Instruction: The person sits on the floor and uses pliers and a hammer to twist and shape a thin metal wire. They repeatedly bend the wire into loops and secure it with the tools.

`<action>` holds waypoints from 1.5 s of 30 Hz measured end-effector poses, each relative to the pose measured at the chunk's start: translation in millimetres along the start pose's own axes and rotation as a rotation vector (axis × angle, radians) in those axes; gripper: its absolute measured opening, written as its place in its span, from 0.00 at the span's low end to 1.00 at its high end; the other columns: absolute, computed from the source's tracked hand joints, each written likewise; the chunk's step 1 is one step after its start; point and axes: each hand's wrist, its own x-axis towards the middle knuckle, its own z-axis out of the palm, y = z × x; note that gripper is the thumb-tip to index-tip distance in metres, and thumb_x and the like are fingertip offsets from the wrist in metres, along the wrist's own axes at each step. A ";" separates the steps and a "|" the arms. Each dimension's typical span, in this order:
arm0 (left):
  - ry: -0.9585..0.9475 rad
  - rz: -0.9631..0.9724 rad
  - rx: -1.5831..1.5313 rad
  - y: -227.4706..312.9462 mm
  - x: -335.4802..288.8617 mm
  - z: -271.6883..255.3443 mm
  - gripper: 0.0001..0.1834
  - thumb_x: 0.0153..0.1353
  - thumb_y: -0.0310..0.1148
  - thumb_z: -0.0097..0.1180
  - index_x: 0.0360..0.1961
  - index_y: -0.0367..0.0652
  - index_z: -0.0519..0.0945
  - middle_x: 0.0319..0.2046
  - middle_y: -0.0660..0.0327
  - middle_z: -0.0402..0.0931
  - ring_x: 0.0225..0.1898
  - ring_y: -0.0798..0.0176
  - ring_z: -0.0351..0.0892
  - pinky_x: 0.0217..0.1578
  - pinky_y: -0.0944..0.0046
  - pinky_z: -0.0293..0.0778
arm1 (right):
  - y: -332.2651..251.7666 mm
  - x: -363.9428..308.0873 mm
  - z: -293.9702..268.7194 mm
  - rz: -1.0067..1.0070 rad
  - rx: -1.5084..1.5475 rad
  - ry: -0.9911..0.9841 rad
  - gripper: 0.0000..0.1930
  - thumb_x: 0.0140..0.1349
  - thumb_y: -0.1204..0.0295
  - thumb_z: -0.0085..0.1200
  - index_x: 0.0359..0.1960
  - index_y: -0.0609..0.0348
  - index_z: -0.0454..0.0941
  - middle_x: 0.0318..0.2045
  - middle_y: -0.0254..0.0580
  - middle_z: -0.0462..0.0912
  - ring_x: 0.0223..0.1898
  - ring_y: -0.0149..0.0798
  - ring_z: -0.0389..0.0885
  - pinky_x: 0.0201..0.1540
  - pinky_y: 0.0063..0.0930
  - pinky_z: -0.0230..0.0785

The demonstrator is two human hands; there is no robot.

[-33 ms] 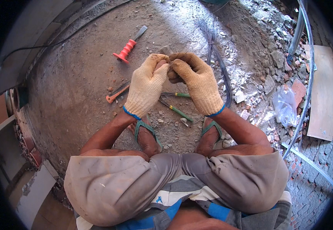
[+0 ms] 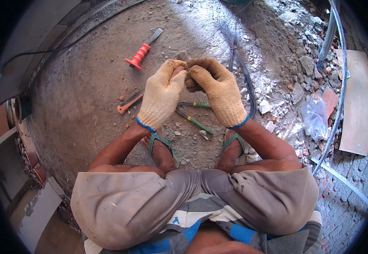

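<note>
Nothing visibly changed — left hand (image 2: 160, 93) and right hand (image 2: 218, 89) meet, pinched closed; whether they hold anything, I cannot tell — hidden.

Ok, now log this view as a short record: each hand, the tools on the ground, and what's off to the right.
Left hand: gloved, fingers curled, tips meeting the other hand's
Right hand: gloved, fingers curled the same way
Held: too small and hidden to tell
Tools on ground: red-handled chisel, upper left; orange-handled tool, partly behind the left hand; green-handled pliers, jaws hidden
Beyond right hand: bundle of thin wire
Far right: clear plastic bag on rubble; flat board
</note>
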 end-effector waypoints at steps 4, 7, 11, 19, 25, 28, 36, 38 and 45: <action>-0.063 -0.092 -0.019 -0.3 0.6 -2.1 0.13 0.77 0.36 0.55 0.52 0.36 0.82 0.31 0.55 0.83 0.35 0.69 0.81 0.38 0.61 0.78 | -0.3 2.3 -3.4 -0.035 -0.058 -0.017 0.15 0.76 0.66 0.58 0.54 0.66 0.82 0.38 0.36 0.86 0.39 0.26 0.81 0.43 0.23 0.77; -0.056 -0.047 0.048 -2.2 6.8 -3.1 0.13 0.77 0.36 0.55 0.52 0.37 0.82 0.31 0.56 0.82 0.34 0.70 0.80 0.38 0.62 0.77 | -2.7 9.7 -6.4 -0.084 -0.039 0.036 0.15 0.76 0.65 0.58 0.53 0.66 0.82 0.38 0.36 0.86 0.38 0.26 0.80 0.42 0.23 0.75; -0.049 -0.040 0.087 -3.4 7.3 -5.4 0.13 0.76 0.36 0.56 0.52 0.37 0.82 0.30 0.57 0.81 0.33 0.71 0.79 0.37 0.63 0.76 | -8.6 15.7 -13.7 -0.111 -0.012 0.106 0.15 0.77 0.64 0.58 0.54 0.63 0.81 0.42 0.38 0.86 0.40 0.29 0.82 0.46 0.26 0.76; 0.021 -0.097 -0.092 1.2 11.5 -9.6 0.14 0.77 0.35 0.55 0.53 0.35 0.82 0.35 0.62 0.84 0.35 0.73 0.81 0.39 0.67 0.78 | -9.9 24.9 -24.0 -0.191 0.082 0.217 0.15 0.75 0.67 0.60 0.56 0.64 0.80 0.39 0.38 0.87 0.38 0.28 0.83 0.43 0.25 0.78; -0.017 -0.222 -0.266 11.8 11.5 -18.2 0.13 0.78 0.34 0.53 0.55 0.37 0.81 0.38 0.63 0.85 0.31 0.78 0.79 0.31 0.74 0.74 | -7.5 19.7 -26.8 -0.048 0.033 0.118 0.15 0.75 0.67 0.60 0.56 0.64 0.79 0.41 0.39 0.87 0.39 0.28 0.84 0.43 0.26 0.79; -0.085 -0.282 -0.226 14.0 11.0 -17.9 0.13 0.79 0.34 0.52 0.55 0.37 0.81 0.38 0.63 0.85 0.25 0.79 0.74 0.25 0.75 0.70 | -3.4 14.1 -21.5 -0.015 0.037 0.040 0.16 0.75 0.66 0.61 0.56 0.65 0.79 0.41 0.40 0.88 0.39 0.29 0.85 0.43 0.27 0.81; -0.060 -0.274 -0.185 6.5 10.7 -9.1 0.13 0.78 0.35 0.53 0.54 0.38 0.81 0.31 0.67 0.79 0.23 0.79 0.70 0.24 0.72 0.69 | -5.7 13.3 -19.9 0.005 0.037 0.016 0.16 0.75 0.66 0.61 0.55 0.65 0.79 0.43 0.41 0.88 0.40 0.30 0.86 0.44 0.28 0.82; -0.099 -0.238 -0.094 4.0 11.6 -10.6 0.13 0.78 0.35 0.53 0.53 0.38 0.82 0.30 0.68 0.77 0.25 0.78 0.70 0.26 0.72 0.69 | -6.0 13.0 -19.7 -0.047 -0.018 -0.006 0.15 0.75 0.66 0.61 0.54 0.66 0.79 0.43 0.41 0.88 0.40 0.30 0.86 0.44 0.28 0.82; -0.053 -0.158 0.044 0.4 15.5 -12.8 0.13 0.75 0.35 0.55 0.51 0.38 0.84 0.32 0.66 0.79 0.32 0.76 0.73 0.34 0.69 0.72 | -10.7 14.9 -23.4 -0.153 -0.093 -0.007 0.12 0.74 0.69 0.62 0.53 0.64 0.81 0.43 0.40 0.89 0.42 0.28 0.86 0.47 0.26 0.80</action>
